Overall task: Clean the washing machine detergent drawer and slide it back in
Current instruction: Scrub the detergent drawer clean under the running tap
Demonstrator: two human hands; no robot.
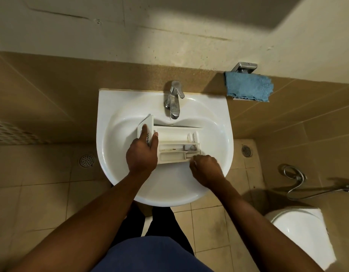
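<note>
Left hand (pixel 143 154) grips the detergent drawer (pixel 177 137) by its front panel (pixel 146 122). Its digits clasp the panel from both sides, and one lies over the printed lettering on the panel's face. From this hand the white drawer runs rightward across the basin of the sink (pixel 102 118), with its open compartments facing up. It ends at the right hand (pixel 206 169). Brownish residue shows in the middle compartment, between the two hands.

The right hand sits at the drawer's near right corner, knuckles up and fingers curled under, touching the plastic edge. I cannot tell whether it is pinching the drawer, holding something small, or simply clenched, because the fingertips are hidden beneath the hand.

Beyond both hands, at the back of the sink, stands a chrome faucet (pixel 173 101). Its spout points down toward the far side of the drawer.

Farther back and to the right of the right hand, a blue cloth (pixel 248 86) hangs from a metal holder (pixel 245 67) on the wall. A floor drain (pixel 86 160) lies to the left of the left hand, and a second drain (pixel 246 150) lies just right of the sink. Well to the right of the right hand, a metal spray hose (pixel 295 175) loops by the tiles. A white toilet (pixel 299 232) sits nearer the person on that side.
</note>
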